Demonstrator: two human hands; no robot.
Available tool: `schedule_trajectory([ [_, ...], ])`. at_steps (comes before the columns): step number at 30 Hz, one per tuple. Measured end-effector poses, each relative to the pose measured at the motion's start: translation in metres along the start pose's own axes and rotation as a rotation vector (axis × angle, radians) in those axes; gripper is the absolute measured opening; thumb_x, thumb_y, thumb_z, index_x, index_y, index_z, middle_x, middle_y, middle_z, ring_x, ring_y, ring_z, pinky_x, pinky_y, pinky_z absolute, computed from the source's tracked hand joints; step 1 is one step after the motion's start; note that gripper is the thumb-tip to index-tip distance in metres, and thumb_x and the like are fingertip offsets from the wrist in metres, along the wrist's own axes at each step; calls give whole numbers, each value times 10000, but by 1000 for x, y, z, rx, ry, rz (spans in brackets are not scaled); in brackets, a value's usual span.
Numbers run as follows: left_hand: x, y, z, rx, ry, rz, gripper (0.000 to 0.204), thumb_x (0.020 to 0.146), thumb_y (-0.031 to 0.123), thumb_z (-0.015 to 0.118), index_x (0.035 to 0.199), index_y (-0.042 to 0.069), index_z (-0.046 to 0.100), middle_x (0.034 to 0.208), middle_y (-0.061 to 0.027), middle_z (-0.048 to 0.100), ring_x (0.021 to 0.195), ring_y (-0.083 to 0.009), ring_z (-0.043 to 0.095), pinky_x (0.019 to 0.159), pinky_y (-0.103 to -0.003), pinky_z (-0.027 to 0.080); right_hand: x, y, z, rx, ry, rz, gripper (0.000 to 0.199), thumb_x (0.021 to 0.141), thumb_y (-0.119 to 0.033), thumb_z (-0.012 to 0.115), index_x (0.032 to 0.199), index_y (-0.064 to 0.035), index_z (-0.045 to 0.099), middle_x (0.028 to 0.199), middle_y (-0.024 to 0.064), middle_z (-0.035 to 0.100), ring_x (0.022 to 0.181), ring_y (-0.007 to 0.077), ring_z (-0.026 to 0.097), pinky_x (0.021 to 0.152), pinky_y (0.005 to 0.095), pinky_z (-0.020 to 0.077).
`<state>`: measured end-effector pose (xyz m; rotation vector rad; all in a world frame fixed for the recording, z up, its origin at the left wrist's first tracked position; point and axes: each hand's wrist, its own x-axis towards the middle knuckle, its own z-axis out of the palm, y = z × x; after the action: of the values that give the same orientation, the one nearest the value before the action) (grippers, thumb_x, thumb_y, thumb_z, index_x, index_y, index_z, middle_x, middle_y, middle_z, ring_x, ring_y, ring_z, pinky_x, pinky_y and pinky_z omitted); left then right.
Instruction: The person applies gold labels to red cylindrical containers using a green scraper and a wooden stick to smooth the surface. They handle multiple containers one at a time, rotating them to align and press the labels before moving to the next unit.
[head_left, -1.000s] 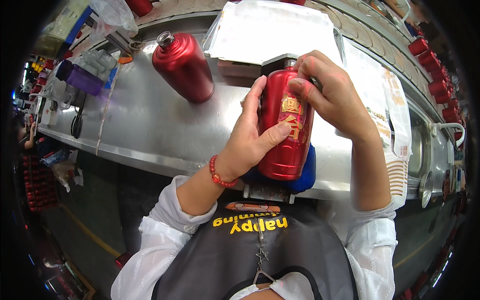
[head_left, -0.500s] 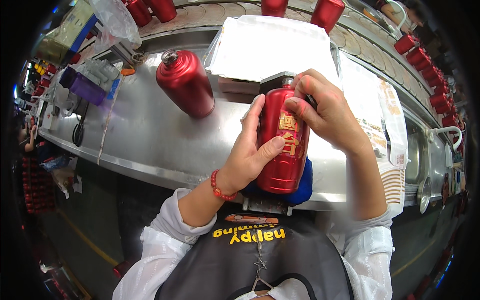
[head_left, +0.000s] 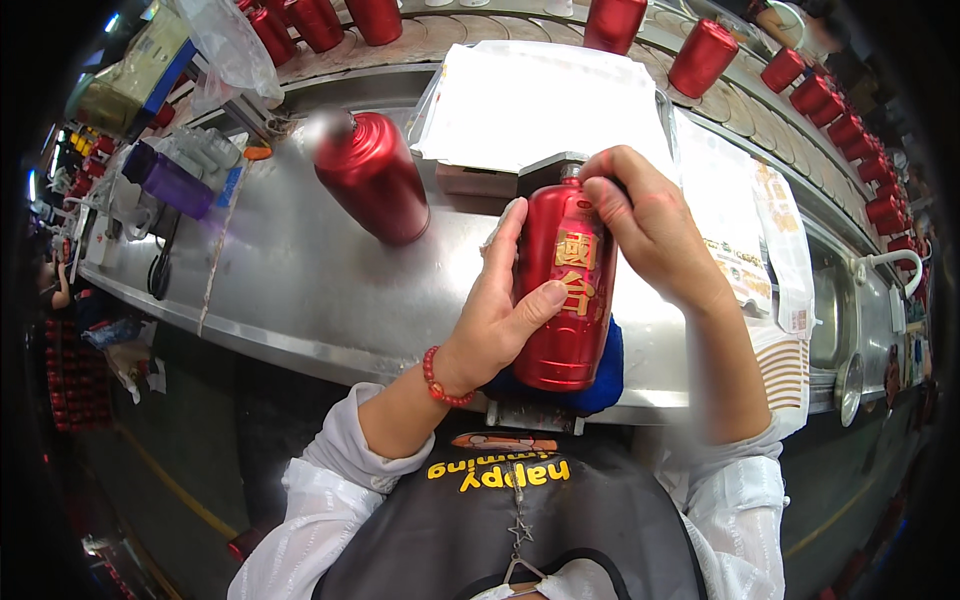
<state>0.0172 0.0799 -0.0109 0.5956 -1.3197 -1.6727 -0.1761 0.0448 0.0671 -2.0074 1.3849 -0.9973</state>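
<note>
A red metallic bottle [head_left: 560, 350] with raised gold characters leans toward me over a blue cloth [head_left: 602, 372]. My left hand [head_left: 508, 312] is wrapped round its left side, thumb across the front; something pale shows by the fingertips. At the bottle's right shoulder, just below the neck, my right hand [head_left: 645, 205] is closed with thumb and forefinger pinched together. Whatever lies in that pinch, if anything, is too small to make out. A second red bottle [head_left: 378, 190] stands on the steel bench to the left, its neck blurred by a bright smear.
Behind the bottle lies a box covered in white sheeting [head_left: 540, 105]. Red bottles [head_left: 703, 58] ride a slatted conveyor [head_left: 655, 60] along the back. A purple drinking bottle [head_left: 168, 180] stands at the left of the steel bench [head_left: 290, 270]. A sink [head_left: 832, 310] is at the right.
The conveyor's bottles have shifted to the right. My right hand has moved slightly at the bottle's shoulder, uncovering more of the gold characters. My left hand keeps its grip.
</note>
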Motion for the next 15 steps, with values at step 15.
schedule_trajectory([
  [15,19,-3,-5,46,80,0,830,991,368,639,1534,-66,185,1441,-195,412,1294,-217,472,1102,-340,388,-77,19,22,171,48,116,791,984,-428,631,1489,107,342,1400,292,521,1315,322,525,1081,370,418],
])
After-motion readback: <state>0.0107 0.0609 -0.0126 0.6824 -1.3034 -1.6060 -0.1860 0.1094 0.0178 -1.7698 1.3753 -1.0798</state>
